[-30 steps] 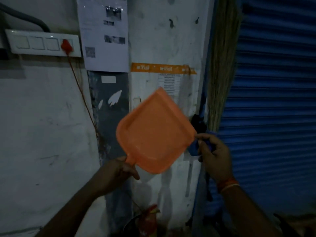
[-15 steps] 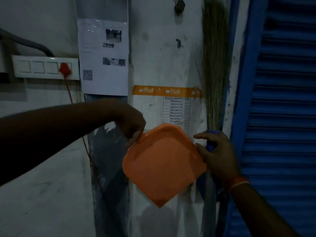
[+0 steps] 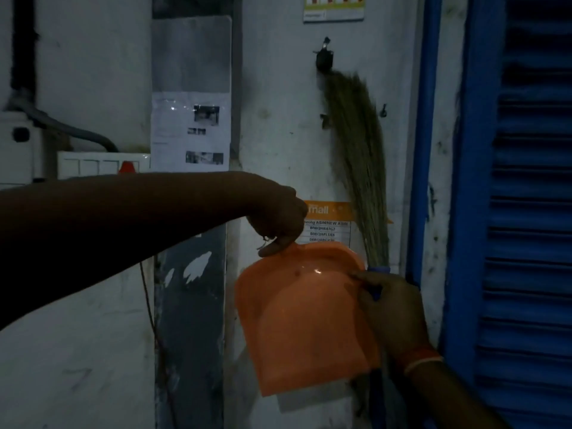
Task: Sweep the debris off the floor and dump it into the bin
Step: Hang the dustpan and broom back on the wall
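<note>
One orange dustpan (image 3: 305, 317) and one grass broom (image 3: 359, 156) are present at the wall (image 3: 77, 351); no debris, floor or bin is in view, so by judgement the sweeping itself is not begun and this is a tool-handling step at the storage spot. The dustpan is held against the wall with its handle end uppermost and its open lip hanging downward, an orientation consistent with hanging from, or lifting off, a wall fixing; which of the two cannot be told. The left hand (image 3: 278, 218) reaches across from the left and pinches the dustpan at its top handle end, fingers curled down onto it. The right hand (image 3: 390, 311) is curled round the blue broom handle (image 3: 378, 270) just below the bristle base, touching the dustpan's right edge; a band sits on that wrist. The broom stands bristles up, its tip lying at a dark hook or padlock (image 3: 324, 58) on the wall; whether it hangs from that fitting is unclear. It is placed between the wall and the blue shutter frame (image 3: 428, 150), just beside the shutter (image 3: 532, 243). One switch panel (image 3: 102, 164), one printed notice (image 3: 192, 131) and one orange-headed label (image 3: 329, 221) are fixed to the wall. Lighting is poor; finer detail is not recoverable.
</note>
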A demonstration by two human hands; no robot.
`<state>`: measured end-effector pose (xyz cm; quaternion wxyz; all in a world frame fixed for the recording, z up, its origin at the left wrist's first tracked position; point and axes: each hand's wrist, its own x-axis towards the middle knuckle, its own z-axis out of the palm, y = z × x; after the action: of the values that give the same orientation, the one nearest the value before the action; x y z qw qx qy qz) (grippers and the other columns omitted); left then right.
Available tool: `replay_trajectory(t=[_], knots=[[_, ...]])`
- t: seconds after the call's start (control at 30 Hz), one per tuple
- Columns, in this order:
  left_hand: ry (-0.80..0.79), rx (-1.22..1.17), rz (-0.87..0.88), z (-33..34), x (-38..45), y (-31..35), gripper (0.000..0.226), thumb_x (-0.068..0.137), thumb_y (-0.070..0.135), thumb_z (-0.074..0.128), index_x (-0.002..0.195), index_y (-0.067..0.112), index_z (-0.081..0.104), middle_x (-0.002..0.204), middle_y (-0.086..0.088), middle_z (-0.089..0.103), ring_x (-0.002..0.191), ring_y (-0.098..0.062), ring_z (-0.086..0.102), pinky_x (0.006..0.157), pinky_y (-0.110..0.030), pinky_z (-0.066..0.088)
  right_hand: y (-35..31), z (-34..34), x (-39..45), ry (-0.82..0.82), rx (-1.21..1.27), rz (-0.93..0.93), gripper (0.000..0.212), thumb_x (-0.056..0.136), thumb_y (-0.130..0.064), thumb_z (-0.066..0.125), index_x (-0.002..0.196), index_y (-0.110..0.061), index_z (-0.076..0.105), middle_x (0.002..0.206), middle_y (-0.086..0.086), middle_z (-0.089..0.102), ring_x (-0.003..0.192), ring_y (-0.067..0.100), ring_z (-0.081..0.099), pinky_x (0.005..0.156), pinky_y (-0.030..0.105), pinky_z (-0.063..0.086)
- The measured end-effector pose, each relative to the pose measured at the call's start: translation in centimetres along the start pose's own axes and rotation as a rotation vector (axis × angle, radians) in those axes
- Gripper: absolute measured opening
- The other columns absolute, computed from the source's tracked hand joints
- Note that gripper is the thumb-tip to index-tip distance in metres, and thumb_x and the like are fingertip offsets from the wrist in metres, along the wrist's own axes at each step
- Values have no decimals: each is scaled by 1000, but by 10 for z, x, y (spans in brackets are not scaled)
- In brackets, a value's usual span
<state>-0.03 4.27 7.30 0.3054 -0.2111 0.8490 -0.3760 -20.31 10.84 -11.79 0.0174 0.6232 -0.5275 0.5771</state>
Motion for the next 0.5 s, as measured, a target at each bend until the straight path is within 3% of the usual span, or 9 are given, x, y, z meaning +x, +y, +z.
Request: replay_trajectory(t=[0.03,0.1,0.17,0.23,0.37,0.43,0.5], knots=[[43,57,-42,-8,-4,1,30,86,16,71,72,42,68,114,18,57,125,-21,46,95,-39,46,6,-2,4,15,0,7,34,88,-9,69,109,-36,67,108,-3,70,92,10,63,84,22,49],[299,89,-163,-3,-8,-8,25,87,18,70,82,42,64,138,16,50,134,-18,36,103,-41,39,16,-7,9,56,-2,35,31,89,-8,67,112,-28,70,112,-1,70,93,9,61,83,17,46],[619,-94,-223,-3,-15,-10,21,86,18,71,91,36,62,145,8,47,135,-17,38,106,-38,38,24,-13,12,99,5,62,32,88,-7,67,113,-26,71,113,-1,70,90,7,59,83,15,44],[838,-335,-355,3,-16,-14,27,85,17,73,107,27,61,142,2,50,127,-15,48,102,-34,45,30,-18,13,131,6,84,33,88,-7,67,112,-29,71,111,-3,71,88,9,60,86,21,47],[955,-818,-555,17,-15,-11,38,88,15,72,119,24,53,118,7,65,93,-3,70,71,-18,57,37,-20,14,121,9,100,33,87,-11,68,108,-36,72,110,0,70,89,17,64,86,31,54],[972,-858,-616,21,-15,-7,27,91,17,70,114,23,56,98,7,73,79,1,71,68,-17,57,39,-20,14,104,10,88,33,87,-9,67,108,-35,72,109,2,70,88,19,64,83,28,53],[989,-948,-669,22,-16,-3,15,94,20,66,108,21,61,92,6,74,76,0,72,72,-22,59,39,-20,15,99,-5,75,33,86,-9,68,107,-34,73,109,3,71,88,19,65,82,25,51]])
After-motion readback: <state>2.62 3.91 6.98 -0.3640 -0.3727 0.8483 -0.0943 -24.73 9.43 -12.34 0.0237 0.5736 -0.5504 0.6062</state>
